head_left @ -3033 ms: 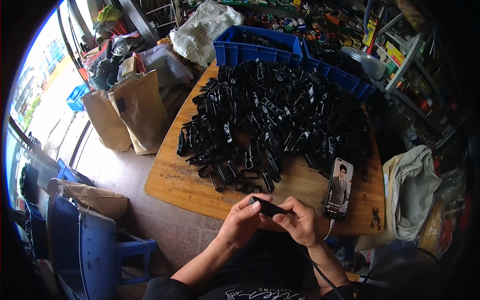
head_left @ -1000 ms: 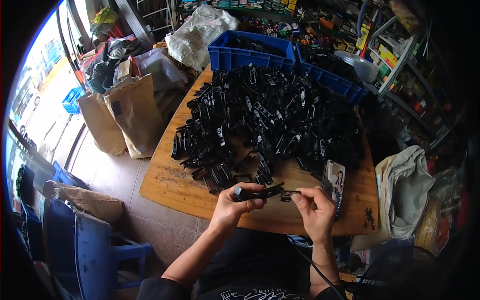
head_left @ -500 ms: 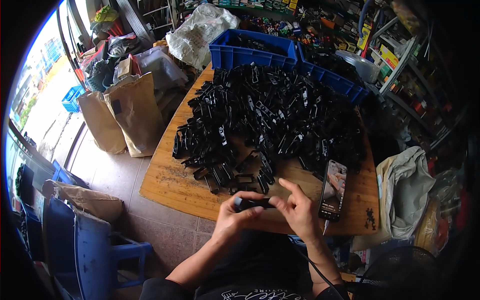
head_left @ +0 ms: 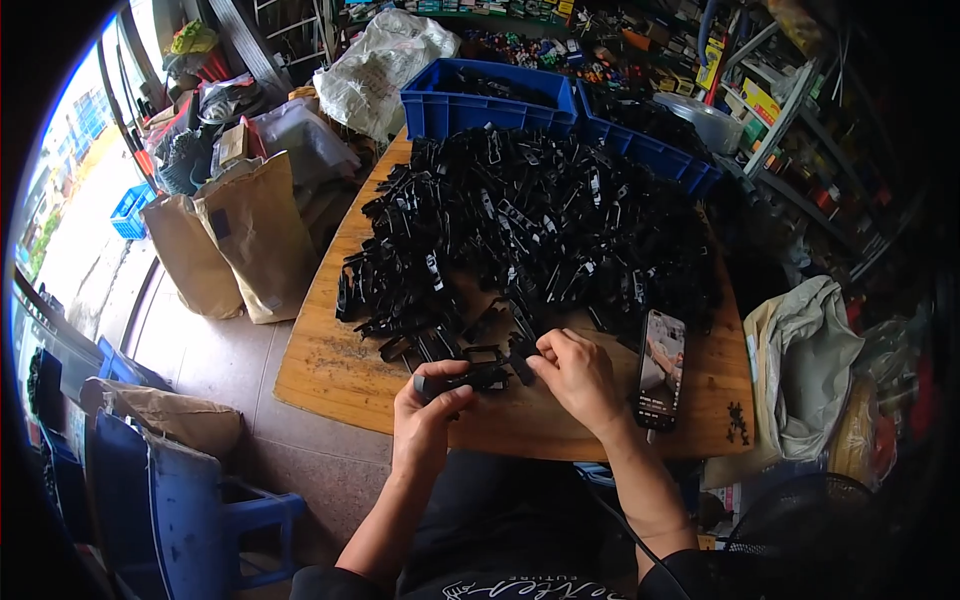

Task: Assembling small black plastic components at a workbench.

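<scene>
At lower centre, my left hand [head_left: 425,410] grips a slim black plastic part [head_left: 486,379]; just right, my right hand [head_left: 578,375] pinches a flat black plastic piece [head_left: 521,367]. Whether these 2 touch, I can't tell. Right of centre lies a black rectangular smartphone [head_left: 661,370].

A slim black part [head_left: 488,378] juts from the left hand [head_left: 428,402].

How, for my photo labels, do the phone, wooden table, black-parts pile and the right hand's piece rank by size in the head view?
Wooden table
Black-parts pile
Phone
Piece in right hand, partly hidden
</scene>
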Demonstrator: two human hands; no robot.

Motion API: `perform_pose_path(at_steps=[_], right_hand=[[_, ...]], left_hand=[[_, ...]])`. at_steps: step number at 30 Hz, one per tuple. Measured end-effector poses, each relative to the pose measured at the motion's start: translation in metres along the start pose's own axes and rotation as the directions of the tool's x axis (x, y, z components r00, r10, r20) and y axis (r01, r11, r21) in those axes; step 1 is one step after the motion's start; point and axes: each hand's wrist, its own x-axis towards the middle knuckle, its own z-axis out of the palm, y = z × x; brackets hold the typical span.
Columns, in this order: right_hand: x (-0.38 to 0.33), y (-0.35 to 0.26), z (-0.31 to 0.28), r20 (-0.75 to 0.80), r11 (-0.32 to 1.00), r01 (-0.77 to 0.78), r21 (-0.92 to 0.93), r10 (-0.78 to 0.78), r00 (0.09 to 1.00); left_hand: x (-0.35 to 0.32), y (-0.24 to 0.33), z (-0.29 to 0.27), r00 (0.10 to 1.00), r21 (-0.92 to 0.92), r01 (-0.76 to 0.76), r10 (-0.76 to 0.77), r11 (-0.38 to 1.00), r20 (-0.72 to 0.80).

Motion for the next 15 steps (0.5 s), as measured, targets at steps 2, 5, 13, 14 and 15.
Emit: perform_pose_path(at_steps=[2,5,13,14,15], right_hand=[[-0.002,0.003,0.001,-0.011,1.000,0.009,-0.017,-0.009,1.000],[-0.003,0.005,-0.005,-0.004,1.000,-0.008,0.019,0.008,1.000],[-0.023,-0.027,-0.044,0.024,0.877,-0.105,0.469,0.106,0.994],[-0.024,-0.039,-0.051,-0.030,0.934,0.033,0.355,-0.023,0.999],[-0.026,-0.045,-0.054,-0.070,0.958,0.170,0.229,-0.158,0.985]], left_hand=[[0.001,-0.001,0.004,1.000,-0.020,0.001,-0.001,1.000,0.015],[0.001,0.000,0.006,1.000,-0.051,0.000,0.001,0.999,0.029],[0.002,0.001,0.010,0.994,0.023,0.048,-0.050,0.999,0.100],[0.000,0.002,0.011,0.991,0.061,0.068,-0.074,0.996,0.111],[-0.001,0.003,0.011,0.987,0.099,0.089,-0.100,0.991,0.122]])
